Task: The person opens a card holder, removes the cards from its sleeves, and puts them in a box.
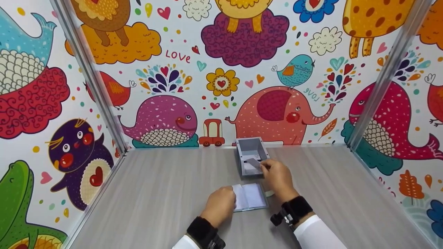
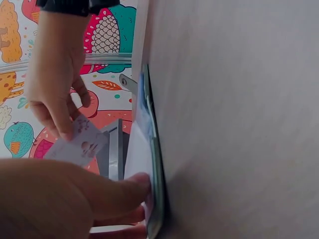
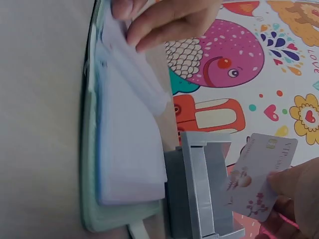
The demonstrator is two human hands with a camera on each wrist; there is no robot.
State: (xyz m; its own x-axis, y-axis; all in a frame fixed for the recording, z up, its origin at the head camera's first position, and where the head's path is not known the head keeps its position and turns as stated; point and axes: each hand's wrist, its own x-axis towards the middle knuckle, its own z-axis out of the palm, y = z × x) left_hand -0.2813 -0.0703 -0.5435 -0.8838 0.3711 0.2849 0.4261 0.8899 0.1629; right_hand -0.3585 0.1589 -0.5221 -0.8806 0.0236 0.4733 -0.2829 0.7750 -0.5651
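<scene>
A white VIP card (image 3: 254,174) with a flower print is pinched between the thumb and fingers of my right hand (image 1: 278,178). It is held slanted over the near part of a grey box (image 1: 239,162). Closer to me lies an open card holder (image 1: 256,196) with a pale green cover and clear sleeve pages. My left hand (image 1: 219,202) grips it by its left edge, the thumb lying on the pages in the left wrist view. Some of the clear pages (image 3: 134,74) stand partly lifted near the left fingers.
The grey box stands against the back wall (image 1: 221,114), which carries cartoon animals. A strap (image 3: 138,229) sticks out from the card holder's right side. Metal posts (image 1: 100,93) edge the patterned side walls. The wood-grain tabletop (image 1: 155,193) spreads around both hands.
</scene>
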